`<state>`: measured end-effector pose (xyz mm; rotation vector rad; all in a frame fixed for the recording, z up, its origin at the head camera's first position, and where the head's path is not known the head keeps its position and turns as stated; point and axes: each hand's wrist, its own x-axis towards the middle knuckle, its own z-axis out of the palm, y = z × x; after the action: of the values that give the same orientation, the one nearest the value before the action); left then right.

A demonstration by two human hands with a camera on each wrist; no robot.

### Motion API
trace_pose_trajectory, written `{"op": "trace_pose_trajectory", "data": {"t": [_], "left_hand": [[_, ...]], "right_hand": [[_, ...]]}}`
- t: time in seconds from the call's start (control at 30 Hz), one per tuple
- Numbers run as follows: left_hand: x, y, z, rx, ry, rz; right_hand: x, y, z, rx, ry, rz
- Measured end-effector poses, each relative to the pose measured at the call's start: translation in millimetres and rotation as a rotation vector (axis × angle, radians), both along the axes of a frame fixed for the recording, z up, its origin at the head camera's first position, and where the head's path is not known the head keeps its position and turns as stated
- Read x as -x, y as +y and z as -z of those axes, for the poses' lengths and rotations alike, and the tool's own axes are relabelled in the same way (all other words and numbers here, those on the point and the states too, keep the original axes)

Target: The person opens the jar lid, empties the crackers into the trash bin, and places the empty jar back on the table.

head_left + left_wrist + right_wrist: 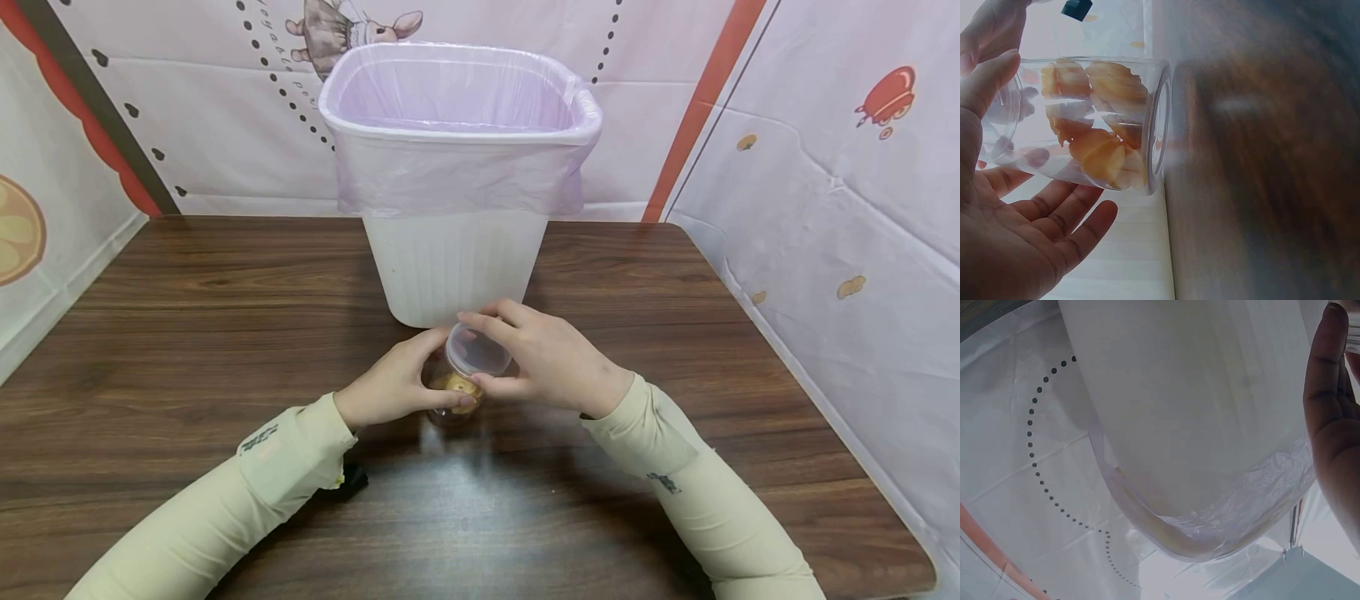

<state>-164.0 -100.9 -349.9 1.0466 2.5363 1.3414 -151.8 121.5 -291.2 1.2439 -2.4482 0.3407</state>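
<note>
A clear jar (448, 417) of golden-brown twisted pastries (1100, 153) stands upright on the table in front of the bin. My left hand (390, 382) holds it from the left, thumb on the near side and fingers on the far side. My right hand (558, 354) holds a translucent round lid (482, 354) by its edge, between thumb and fingers, at the jar's mouth. The lid looks tilted there in the head view. In the left wrist view, the pastries fill the lower part of the jar. Only part of the right hand shows in the right wrist view.
Right behind the jar rises a tall white bin (457, 258) lined with a thin purple bag (465, 175). A small black object (348, 482) lies partly under the left sleeve. Printed cloth (825, 208) hangs around the back and sides of the brown wooden table (225, 308).
</note>
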Motion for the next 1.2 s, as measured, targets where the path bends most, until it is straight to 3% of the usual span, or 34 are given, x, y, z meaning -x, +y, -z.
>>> {"op": "trace_pose_trajectory", "data": {"t": [0.57, 0.87, 1.07, 1.2], "left_hand": [[-0.1, -0.2, -1.2, 0.024, 0.014, -0.02], [-1.0, -0.9, -1.2, 0.022, 0.015, -0.024], [-2.7, -0.4, -1.7, 0.008, 0.029, -0.01], [-2.0, 0.1, -1.5, 0.005, 0.034, -0.005]], "right_hand": [[5.1, 2.8, -1.5, 0.001, -0.023, -0.082], [3.8, 1.9, -2.0, 0.005, -0.019, -0.057], [1.2, -3.4, 2.2, 0.044, 0.054, 0.047], [-2.2, -5.8, 3.6, 0.064, 0.051, 0.093]]}}
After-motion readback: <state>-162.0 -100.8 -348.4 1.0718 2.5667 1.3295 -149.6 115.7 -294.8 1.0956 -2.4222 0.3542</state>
